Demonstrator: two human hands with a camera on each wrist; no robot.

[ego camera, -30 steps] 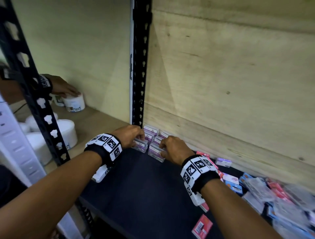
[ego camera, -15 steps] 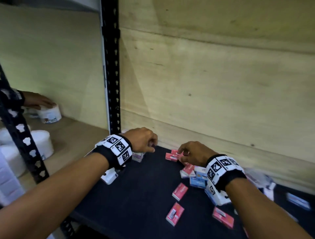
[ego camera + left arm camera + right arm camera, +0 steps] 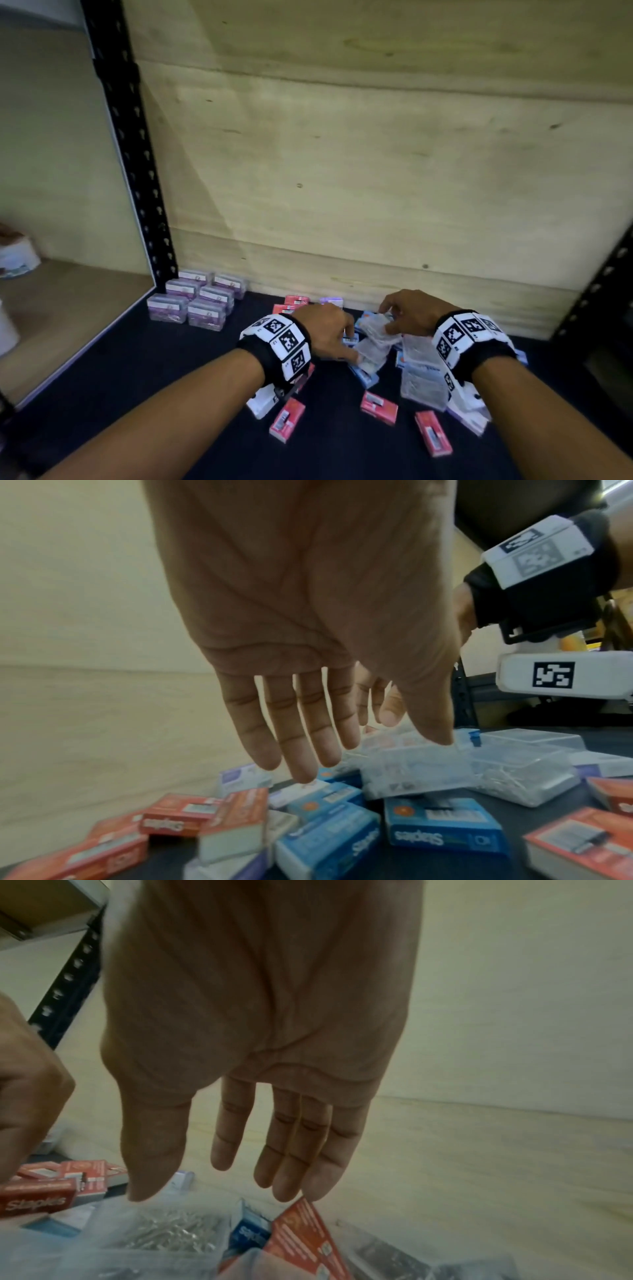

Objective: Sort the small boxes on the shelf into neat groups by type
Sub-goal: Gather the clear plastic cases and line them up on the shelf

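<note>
Plywood back wall [image 3: 376, 171] fills most of the view; the dark shelf [image 3: 154, 394] runs out from its foot. Black slotted upright [image 3: 137, 154] stands at the shelf's back-left corner.

Purple boxes [image 3: 202, 301]: six, set in neat rows right at the foot of the upright, touching one another.

Mixed pile lies well to the right of the upright, near the back wall. Clear plastic boxes [image 3: 373, 342] with silvery contents sit in the middle of it, one more clear box [image 3: 421, 377] beside them toward me. Blue staple boxes [image 3: 441, 823] lie tumbled under and around the clear ones. Red staple boxes [image 3: 287, 419] are scattered loose on the near side of the pile, apart from each other, and a few more lie at the back by the wall.

My left hand [image 3: 325, 334] reaches into the pile from the upright's side. From the left wrist view the fingers [image 3: 301, 739] are straight and slightly spread, tips just over a blue-and-white box; it holds nothing. I cannot tell whether the tips touch.

My right hand [image 3: 411, 311] hangs over the clear boxes on the far side from the upright. From the right wrist view its fingers [image 3: 298, 1150] are extended, thumb apart, nothing gripped; the tips are just above a tilted red box [image 3: 301, 1237].
</note>
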